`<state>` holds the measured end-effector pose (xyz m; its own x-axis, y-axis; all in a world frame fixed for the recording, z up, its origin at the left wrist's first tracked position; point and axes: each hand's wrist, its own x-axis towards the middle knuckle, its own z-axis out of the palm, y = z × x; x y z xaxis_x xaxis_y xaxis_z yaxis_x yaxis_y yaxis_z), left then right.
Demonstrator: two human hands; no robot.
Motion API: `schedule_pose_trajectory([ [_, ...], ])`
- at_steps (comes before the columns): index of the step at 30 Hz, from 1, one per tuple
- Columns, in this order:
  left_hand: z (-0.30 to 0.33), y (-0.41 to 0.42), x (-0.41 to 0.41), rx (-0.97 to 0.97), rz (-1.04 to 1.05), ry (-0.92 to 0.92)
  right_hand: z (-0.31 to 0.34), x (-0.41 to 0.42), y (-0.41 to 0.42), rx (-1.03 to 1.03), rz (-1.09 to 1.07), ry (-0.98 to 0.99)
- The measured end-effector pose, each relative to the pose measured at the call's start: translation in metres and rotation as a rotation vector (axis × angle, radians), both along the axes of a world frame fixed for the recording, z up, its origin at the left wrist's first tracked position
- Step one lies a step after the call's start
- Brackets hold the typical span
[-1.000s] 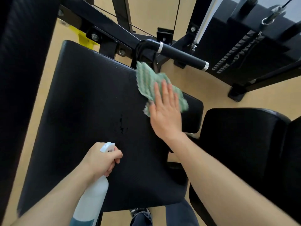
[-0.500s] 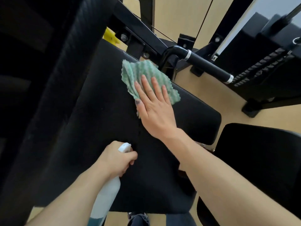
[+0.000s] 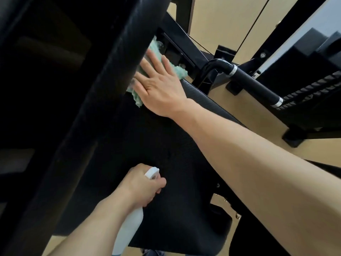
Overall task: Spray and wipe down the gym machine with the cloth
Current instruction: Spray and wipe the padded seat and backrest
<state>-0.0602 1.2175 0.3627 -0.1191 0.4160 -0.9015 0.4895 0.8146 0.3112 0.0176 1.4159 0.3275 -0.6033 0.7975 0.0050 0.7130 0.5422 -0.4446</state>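
Green crumpled cloth point(image 3: 178, 72) under flat right hand point(image 3: 158, 89), left hand point(image 3: 138, 185) gripping spray bottle point(image 3: 129, 230)

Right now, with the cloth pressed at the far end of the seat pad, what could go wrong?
The green cloth lies beside frame bolts; it might snag there. The right hand is flat, so the cloth could slip free. The left hand grips the spray bottle, its nozzle aimed at the pad; an accidental squeeze could re-wet it.

Green cloth point(image 3: 180, 72); black seat pad point(image 3: 166, 163); white spray bottle point(image 3: 129, 231)
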Motion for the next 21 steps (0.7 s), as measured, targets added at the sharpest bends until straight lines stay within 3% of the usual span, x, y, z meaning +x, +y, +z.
schedule_pose_trajectory([
  [5,0.001,0.0,0.001,0.015,-0.003,0.001,-0.011,0.023,-0.046,-0.017,-0.167,0.019],
  [9,0.005,0.003,0.002,0.031,-0.039,0.004,-0.023,0.075,-0.142,-0.154,-0.4,-0.108],
  [11,0.005,0.002,0.002,0.025,-0.045,0.012,-0.024,0.075,-0.153,-0.211,-0.438,-0.136],
  [14,0.004,0.002,0.002,0.019,-0.024,0.007,-0.015,0.042,-0.1,-0.176,-0.414,-0.071],
  [18,0.003,0.0,0.002,0.015,-0.012,-0.005,0.005,-0.016,-0.001,-0.061,-0.205,0.023],
  [21,0.003,0.0,0.001,0.03,-0.025,-0.006,0.007,-0.021,0.021,-0.059,-0.221,0.07],
])
